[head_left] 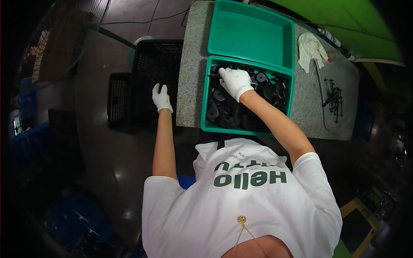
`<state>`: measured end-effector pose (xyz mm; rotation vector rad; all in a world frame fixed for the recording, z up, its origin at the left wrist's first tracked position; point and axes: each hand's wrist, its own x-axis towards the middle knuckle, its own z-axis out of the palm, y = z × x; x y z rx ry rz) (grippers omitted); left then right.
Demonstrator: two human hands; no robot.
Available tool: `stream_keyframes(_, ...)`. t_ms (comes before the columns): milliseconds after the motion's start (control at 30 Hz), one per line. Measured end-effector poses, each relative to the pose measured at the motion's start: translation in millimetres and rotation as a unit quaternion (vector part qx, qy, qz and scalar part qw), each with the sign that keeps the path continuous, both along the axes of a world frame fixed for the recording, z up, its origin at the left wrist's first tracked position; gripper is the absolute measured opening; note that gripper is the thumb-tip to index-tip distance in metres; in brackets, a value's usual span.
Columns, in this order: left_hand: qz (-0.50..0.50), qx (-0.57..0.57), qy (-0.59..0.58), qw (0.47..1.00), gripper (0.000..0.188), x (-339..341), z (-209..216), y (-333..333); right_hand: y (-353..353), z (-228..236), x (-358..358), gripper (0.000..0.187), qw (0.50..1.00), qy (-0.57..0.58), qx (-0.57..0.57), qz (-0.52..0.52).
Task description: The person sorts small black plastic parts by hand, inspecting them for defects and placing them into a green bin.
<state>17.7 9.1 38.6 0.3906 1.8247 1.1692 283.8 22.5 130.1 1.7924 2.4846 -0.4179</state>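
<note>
A green plastic bin (204, 112) full of black rounded plastic parts (234, 121) stands in front of me on the table. My right hand (235, 82), in a white glove, reaches into its far left corner. Its fingers are curled down and closed on a black plastic part (215, 69), mostly hidden by the glove. To the left, my gloved left hand (162, 98) hangs over the near right side of a black plastic crate (134, 64). Its fingers are apart, with nothing visible between them. The crate's inside is too dark to make out.
Behind the full bin is a second green bin (249, 30), its floor bare. On the speckled table (189, 77) to the right lie a white cloth (310, 47), a metal rod (320, 86) and several thin black pieces (334, 99). A smaller black crate (117, 101) stands at left.
</note>
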Motion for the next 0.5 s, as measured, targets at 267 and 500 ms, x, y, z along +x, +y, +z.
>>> stream_keyframes(267,-0.309,0.288,0.066,0.904,0.041,115.3,111.9,-41.9,-16.0,36.8,39.9,0.024,0.893,0.357,-0.111,-0.252)
stream_keyframes(500,-0.406,0.278,0.065,0.868,0.040,147.5,151.3,-65.0,-54.7,96.7,50.1,0.021,0.783,0.495,-0.280,-0.252)
